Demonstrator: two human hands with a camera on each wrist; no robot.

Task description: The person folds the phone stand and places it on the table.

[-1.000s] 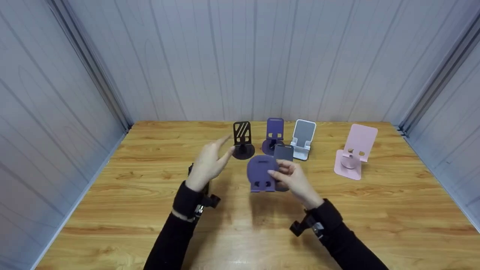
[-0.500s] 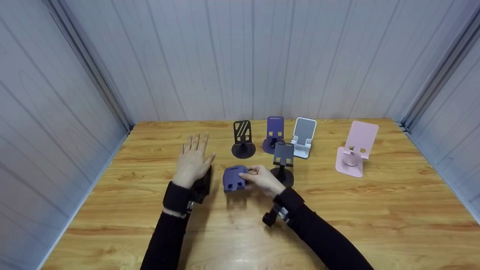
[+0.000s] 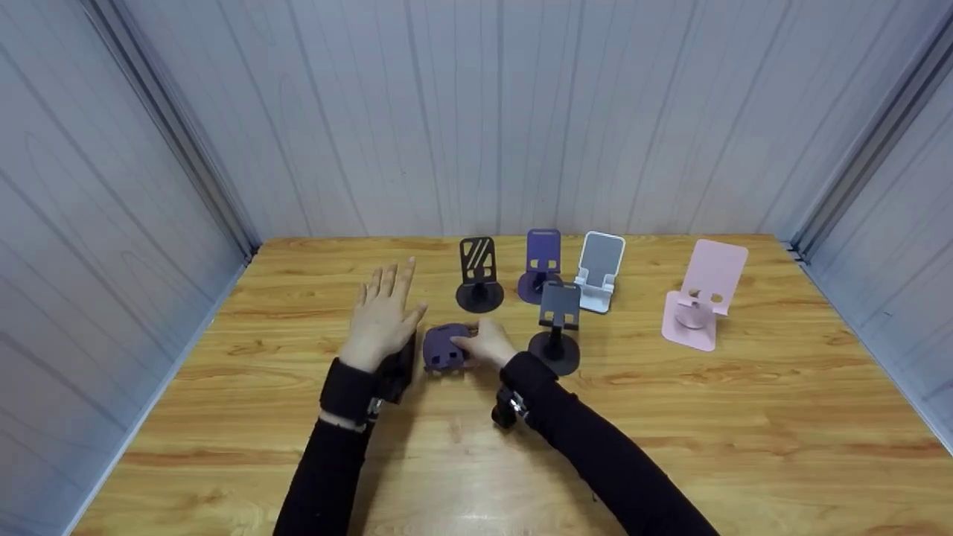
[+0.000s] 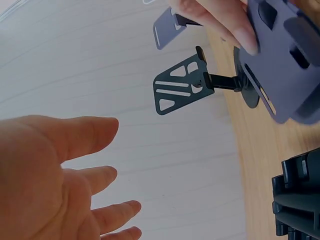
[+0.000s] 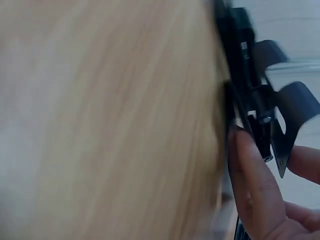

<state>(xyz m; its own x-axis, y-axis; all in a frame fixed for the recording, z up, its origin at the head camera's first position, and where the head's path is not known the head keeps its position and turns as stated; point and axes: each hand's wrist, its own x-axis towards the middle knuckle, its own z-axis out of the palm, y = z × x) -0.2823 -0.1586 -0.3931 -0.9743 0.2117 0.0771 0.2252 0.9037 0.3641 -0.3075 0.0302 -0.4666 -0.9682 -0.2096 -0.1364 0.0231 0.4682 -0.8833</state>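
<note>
A folded purple phone stand is pinched at its right side by my right hand, low over the table left of centre. In the left wrist view, fingertips of that hand lie on the face of the purple stand. From the right wrist view, the stand appears edge-on and dark, with thumb and fingers on opposite sides of it. To its left, my left hand has its fingers extended and spread and holds nothing. Whether the stand touches the table is unclear.
Upright phone stands occupy the wooden table: black, purple, white-and-grey along the back, dark grey beside my right wrist, and pink far right. Pale panels wall the back and sides.
My right hand has carried the folded purple stand leftward and lower, uncovering the dark grey stand. My left hand moved left and spread its fingers, then stayed nearly still.
</note>
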